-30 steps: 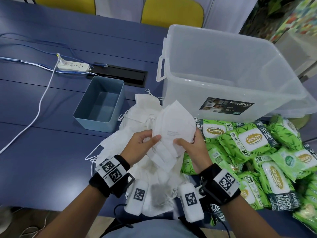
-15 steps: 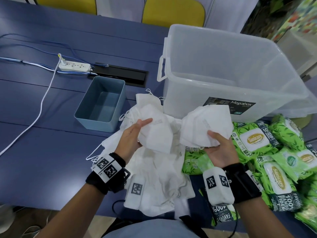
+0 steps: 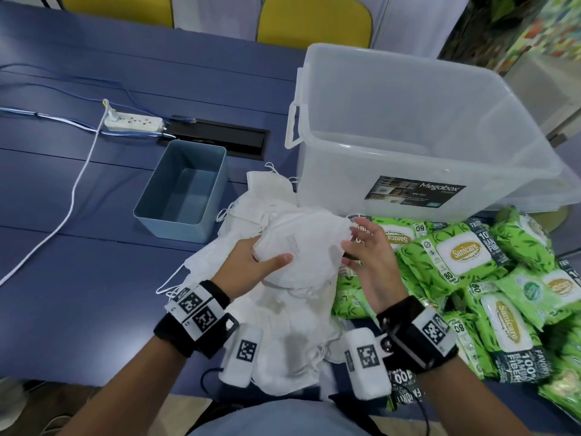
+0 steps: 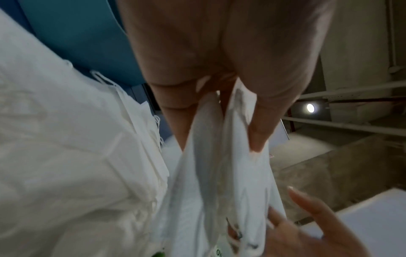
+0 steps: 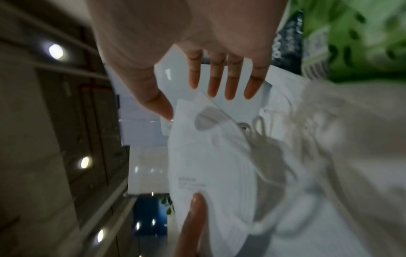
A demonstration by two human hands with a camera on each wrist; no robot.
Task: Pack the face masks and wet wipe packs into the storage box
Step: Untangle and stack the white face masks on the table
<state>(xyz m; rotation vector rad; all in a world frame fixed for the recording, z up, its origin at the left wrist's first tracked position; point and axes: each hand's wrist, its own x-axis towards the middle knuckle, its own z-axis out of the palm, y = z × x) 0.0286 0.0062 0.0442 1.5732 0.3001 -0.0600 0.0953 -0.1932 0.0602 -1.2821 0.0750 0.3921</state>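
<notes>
A stack of white face masks (image 3: 305, 247) is held above the loose mask pile (image 3: 283, 328) on the blue table. My left hand (image 3: 270, 259) grips the stack, thumb on top and fingers underneath; the left wrist view shows the masks (image 4: 222, 156) pinched between them. My right hand (image 3: 355, 240) is open, its straight fingers (image 5: 219, 83) against the right edge of the stack (image 5: 211, 173). The clear storage box (image 3: 408, 99) stands behind, with nothing visible inside. Green wet wipe packs (image 3: 456, 256) lie in a heap to the right.
A small blue-grey bin (image 3: 185, 190) sits left of the mask pile. Further left are a white power strip (image 3: 135, 122) with its cables and a black cable slot (image 3: 220, 136). Yellow chairs (image 3: 314, 17) stand past the table's far edge.
Half a second ago each hand held its own bunch of masks, apart. The bunches are now together in my left hand, and my right hand has let go and opened beside them.
</notes>
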